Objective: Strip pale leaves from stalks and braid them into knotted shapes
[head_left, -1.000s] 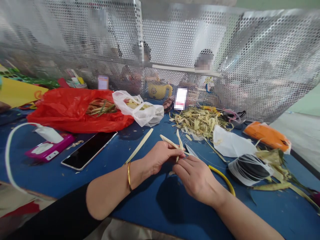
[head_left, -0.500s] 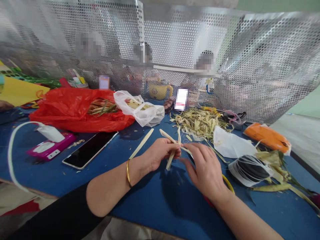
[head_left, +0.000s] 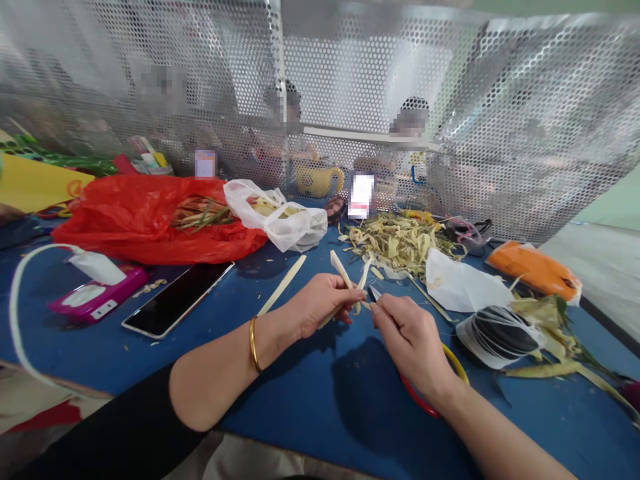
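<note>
My left hand [head_left: 327, 300], with a gold bangle above the wrist, pinches pale husk strips [head_left: 341, 268] between thumb and fingers. The strips cross at the fingertips, and their ends stick up and out. Close by on the right, my right hand [head_left: 411, 333] is closed around a pair of scissors with red and yellow handles [head_left: 457, 367]. The metal tip of the scissors points out past the thumb toward the strips; most of the blades are hidden by the palm. Another pale strip [head_left: 283, 285] lies on the blue table behind my left wrist.
A heap of dried husk scraps [head_left: 400, 243] lies beyond my hands. At right are a black spool of clear line [head_left: 500, 337], white paper [head_left: 465, 283] and an orange packet [head_left: 534, 270]. At left are a phone [head_left: 177, 300], a purple power strip [head_left: 100, 293] and a red bag [head_left: 120, 220].
My right hand has let go of the strips and turned, closing on the scissors so their tip shows. My left hand has turned the strips, tilting their ends differently.
</note>
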